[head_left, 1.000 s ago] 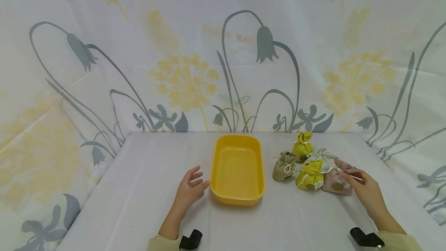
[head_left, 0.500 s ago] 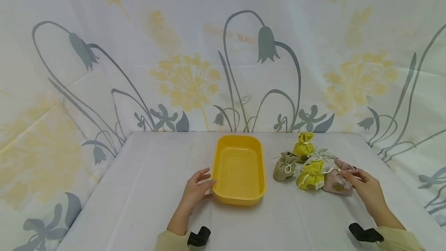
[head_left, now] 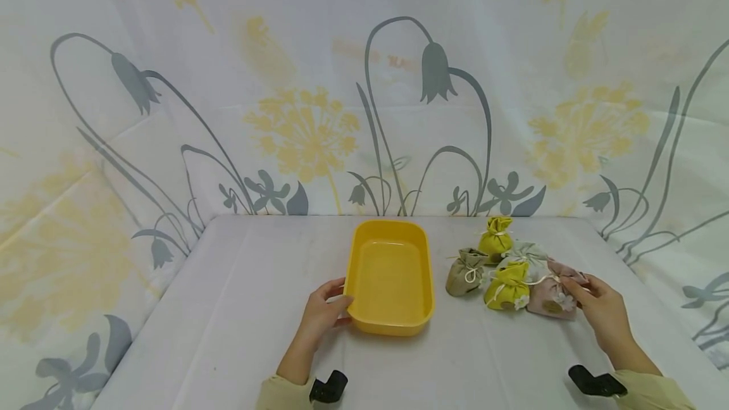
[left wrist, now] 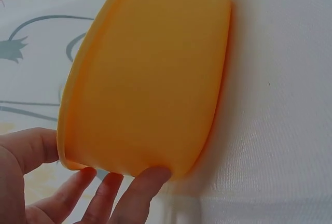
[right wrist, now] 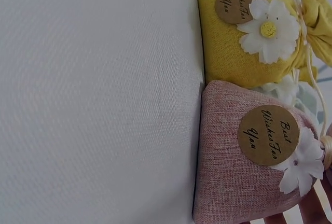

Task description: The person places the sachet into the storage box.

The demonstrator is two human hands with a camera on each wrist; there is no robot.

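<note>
My left hand (head_left: 320, 314) holds the left side of a yellow plastic tub (head_left: 390, 325), thumb at the rim. In the left wrist view several fingertips (left wrist: 155, 174) press the outer wall of the tub (left wrist: 145, 73). At the right, my right hand (head_left: 607, 312) pinches the gathered neck of a pink drawstring pouch (head_left: 545, 299), whose base stands at the table. Up close the pink pouch (right wrist: 220, 156) carries a white cloth flower and a round brown label reading "Best Wishes For You". Most of the right hand is outside the right wrist view.
Beside the pink pouch stand a front yellow pouch (head_left: 504, 293), a back yellow pouch (head_left: 494, 242), an olive-grey pouch (head_left: 464, 277) and a partly hidden pale green pouch (head_left: 526, 252). A white cloth covers the table (head_left: 239, 283). A flower-printed curtain (head_left: 319, 49) hangs behind.
My left hand has moved right, from just beside the tub to holding its left edge. The right hand stays at the pink pouch's neck, its fingers slightly shifted.
</note>
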